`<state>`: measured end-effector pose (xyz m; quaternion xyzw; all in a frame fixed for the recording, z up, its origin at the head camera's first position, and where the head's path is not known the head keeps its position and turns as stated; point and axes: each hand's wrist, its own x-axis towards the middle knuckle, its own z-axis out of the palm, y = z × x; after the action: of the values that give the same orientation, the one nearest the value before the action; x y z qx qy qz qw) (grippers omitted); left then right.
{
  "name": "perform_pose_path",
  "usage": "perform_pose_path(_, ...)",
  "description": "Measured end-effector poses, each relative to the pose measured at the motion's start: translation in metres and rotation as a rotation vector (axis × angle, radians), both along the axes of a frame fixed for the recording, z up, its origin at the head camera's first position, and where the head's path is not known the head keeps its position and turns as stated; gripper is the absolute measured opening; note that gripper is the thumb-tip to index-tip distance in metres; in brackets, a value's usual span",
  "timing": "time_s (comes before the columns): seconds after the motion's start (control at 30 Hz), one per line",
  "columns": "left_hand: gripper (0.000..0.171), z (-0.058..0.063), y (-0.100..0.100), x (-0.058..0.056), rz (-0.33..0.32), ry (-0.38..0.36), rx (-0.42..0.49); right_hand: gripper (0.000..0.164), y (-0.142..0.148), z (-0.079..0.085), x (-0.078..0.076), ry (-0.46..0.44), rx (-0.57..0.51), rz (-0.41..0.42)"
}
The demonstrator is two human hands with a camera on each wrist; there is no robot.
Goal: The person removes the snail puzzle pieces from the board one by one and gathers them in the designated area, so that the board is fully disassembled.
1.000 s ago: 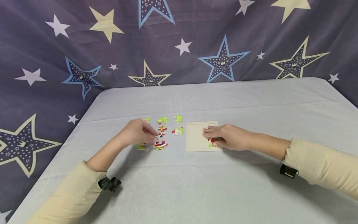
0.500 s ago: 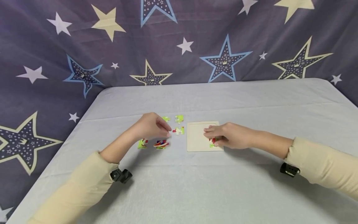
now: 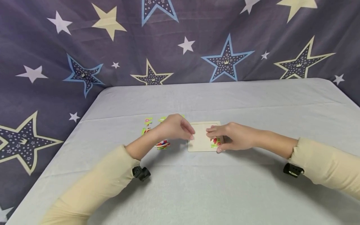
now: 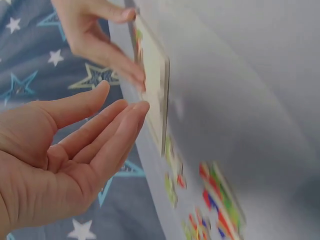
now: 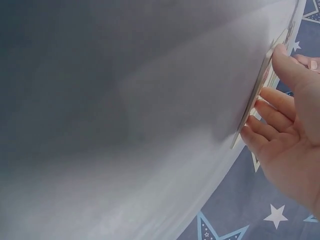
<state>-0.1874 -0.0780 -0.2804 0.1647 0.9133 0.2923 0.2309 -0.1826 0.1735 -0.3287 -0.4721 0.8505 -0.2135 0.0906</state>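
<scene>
A pale square puzzle tray (image 3: 201,145) lies on the table with a red-and-green puzzle piece (image 3: 215,143) in its lower right corner. My right hand (image 3: 235,136) rests on the tray's right side, its thumb at the near edge and its fingertips on the board; the right wrist view shows the fingers along the tray. At the tray's left edge hovers my left hand (image 3: 177,127), thumb and fingers apart with nothing between them in the left wrist view. Loose puzzle pieces lie to the left, among them a red-and-blue piece (image 3: 162,144); the left hand and forearm hide others.
A pink-and-green puzzle piece (image 3: 148,121) lies at the far left of the loose group. The table (image 3: 213,190) has a pale cloth with creases. Behind it hangs a dark curtain (image 3: 180,67) printed with stars.
My left hand has moved right from over the loose pieces to the tray's left edge. The right hand stays on the tray; its thumb has shifted down to the near edge, uncovering more of the corner piece.
</scene>
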Motion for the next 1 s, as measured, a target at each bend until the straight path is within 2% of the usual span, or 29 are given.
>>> perform_pose_path(0.17,0.019,-0.008,0.022,0.002,-0.009,-0.041,0.033,0.055,0.005,-0.002,0.000,0.025,-0.014,-0.019)
perform_pose_path(0.37,0.019,-0.019,0.043,0.005,-0.049,0.015,0.040,0.054,0.008,-0.002,0.000,0.035,-0.026,-0.019)
perform_pose_path(0.47,0.018,-0.021,0.050,0.007,-0.044,0.019,0.061,0.053,0.008,-0.001,-0.001,0.029,-0.032,-0.008)
perform_pose_path(0.73,0.010,-0.020,0.052,0.011,-0.016,0.040,0.089,0.053,0.007,-0.001,-0.001,0.012,-0.024,-0.021)
perform_pose_path(1.0,0.011,-0.023,0.052,0.011,0.066,0.002,0.150,0.057,0.007,-0.002,0.001,0.008,-0.017,-0.053)
